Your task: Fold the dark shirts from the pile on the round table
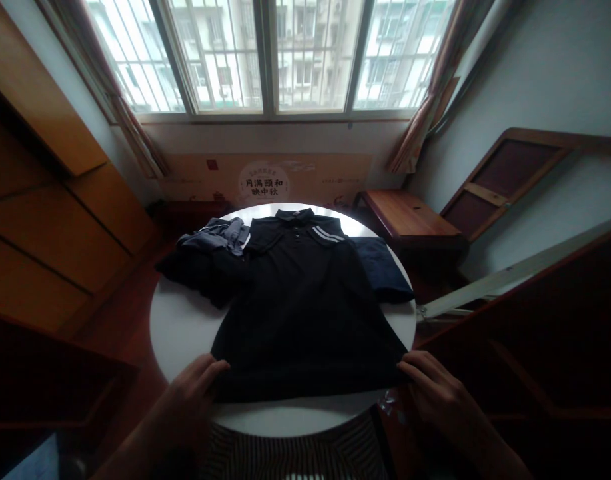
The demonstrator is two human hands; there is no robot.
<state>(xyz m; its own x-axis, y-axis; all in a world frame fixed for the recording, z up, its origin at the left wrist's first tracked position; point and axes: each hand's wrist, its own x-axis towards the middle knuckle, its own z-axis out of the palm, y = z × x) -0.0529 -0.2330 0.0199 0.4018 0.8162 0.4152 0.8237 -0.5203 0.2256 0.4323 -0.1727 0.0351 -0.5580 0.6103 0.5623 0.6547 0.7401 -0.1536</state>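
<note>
A black short-sleeved polo shirt of soft cloth (305,300) lies spread on the round white desk with a glossy top (178,333). Its collar is at the far side and its hem is toward the near side. The shirt is wide at the hem and becomes narrower toward the shoulders. Below the collar there is a short placket with small buttons (296,235). The black sleeve on the right (328,235) is turned inward on the shirt and carries two pale stripes. The front looks rather smooth, with soft, shallow folds. Inside the collar a small light mark can be seen, but it is too small to read.

The left hand (201,375) pinches the near left corner of the hem, and the right hand (430,375) pinches the near right corner, so the hem is stretched between them.

To the left of the shirt, a crumpled grey garment with white edging (216,235) rests upon a black heap of cloth (202,272). To the right, a folded dark navy garment (388,270) lies partly beneath the shirt.

Beyond the desk, a beige printed banner (195,170) shows the large dark characters "月满颐和 映中秋" inside a pale circle; its smaller lines are not readable.
</note>
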